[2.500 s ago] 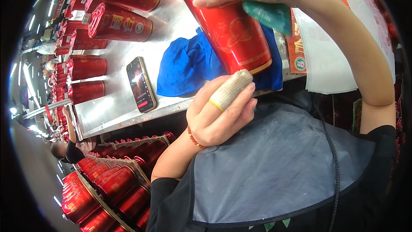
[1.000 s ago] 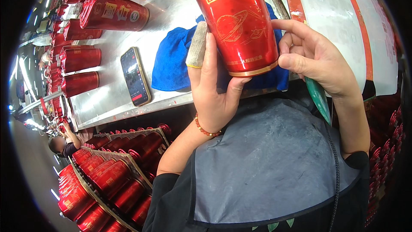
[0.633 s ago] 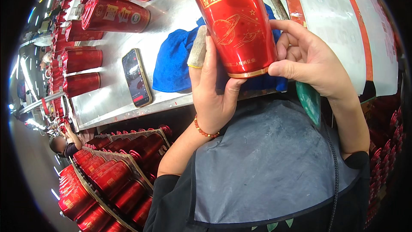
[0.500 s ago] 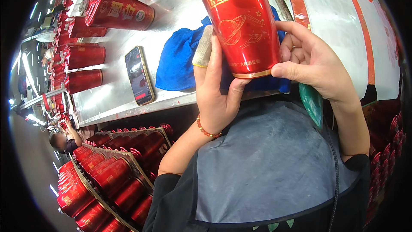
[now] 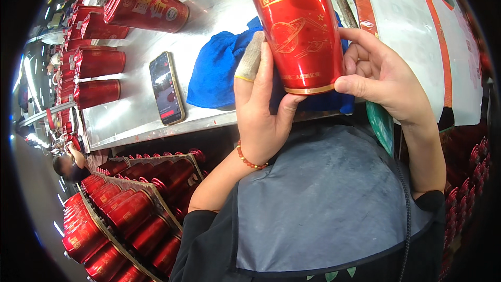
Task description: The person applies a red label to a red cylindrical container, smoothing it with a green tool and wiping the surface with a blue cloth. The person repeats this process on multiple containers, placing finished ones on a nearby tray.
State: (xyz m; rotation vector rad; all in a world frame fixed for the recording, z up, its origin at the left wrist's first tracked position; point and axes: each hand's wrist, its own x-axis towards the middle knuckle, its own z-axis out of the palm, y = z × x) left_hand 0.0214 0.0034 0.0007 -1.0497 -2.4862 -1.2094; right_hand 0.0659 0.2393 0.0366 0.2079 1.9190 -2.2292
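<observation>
Between both hands I hold a glossy red bottle (image 5: 297, 31) with gold printing and a gold band round its base. Its upper end runs out of the picture. My left hand (image 5: 261, 99) is closed on its left side, the thumb at the base and a knitted finger cover (image 5: 250, 60) on one finger. On the right side, my right hand (image 5: 376, 75) grips the lower end, thumb close to the gold band and the other fingers curled. Behind the bottle, a crumpled blue cloth (image 5: 216, 73) lies on the metal table (image 5: 135, 99).
A phone (image 5: 167, 89) with a lit screen lies left of the cloth. Several similar red bottles (image 5: 146, 8) line the table's left side. More stand in cartons (image 5: 148, 185) at lower left. White sheets with orange bands (image 5: 412, 31) lie at right. Another person (image 5: 70, 164) is far left.
The bottle has shifted very slightly to the right in the picture, still held by both hands. My view has moved a little; the grip looks the same.
</observation>
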